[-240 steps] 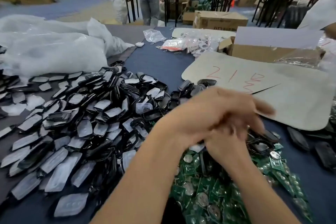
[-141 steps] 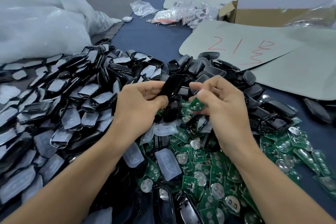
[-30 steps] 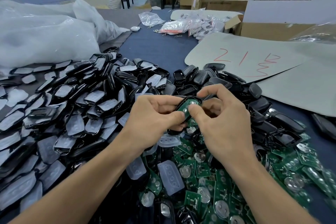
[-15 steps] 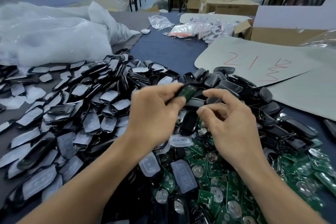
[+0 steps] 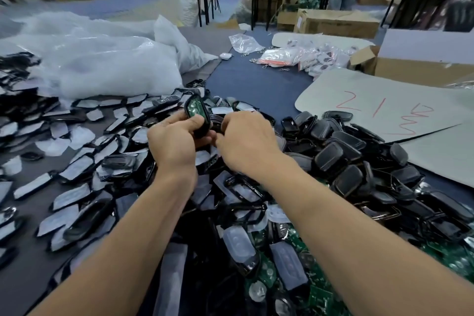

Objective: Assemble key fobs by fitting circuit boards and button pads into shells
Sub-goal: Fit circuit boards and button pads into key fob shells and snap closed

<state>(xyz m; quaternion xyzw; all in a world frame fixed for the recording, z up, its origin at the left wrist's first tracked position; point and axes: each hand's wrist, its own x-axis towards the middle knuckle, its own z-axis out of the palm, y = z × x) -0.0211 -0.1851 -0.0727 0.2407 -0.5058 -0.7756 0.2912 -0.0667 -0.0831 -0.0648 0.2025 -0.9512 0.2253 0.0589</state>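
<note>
My left hand (image 5: 174, 143) grips a black key fob shell (image 5: 196, 113) that stands upright, with a green circuit board seated in its open face. My right hand (image 5: 246, 141) is curled right beside it, its fingertips at a black part on the pile; what they hold is hidden. Black shells with pale button pads (image 5: 77, 169) are spread over the left of the table. A heap of black shell halves (image 5: 341, 159) lies to the right. Green circuit boards (image 5: 318, 295) and loose translucent pads (image 5: 238, 246) lie near my forearms.
White plastic bags (image 5: 97, 64) are bunched at the back left. A grey card with red writing (image 5: 379, 110) lies at the right, behind it an open cardboard box (image 5: 423, 69) and small packets (image 5: 295, 56). Trestle tables and a standing person are far behind.
My hands have moved up and away from me over the shell pile. The left hand still holds the shell with the board in it; the right hand has closed in beside it.
</note>
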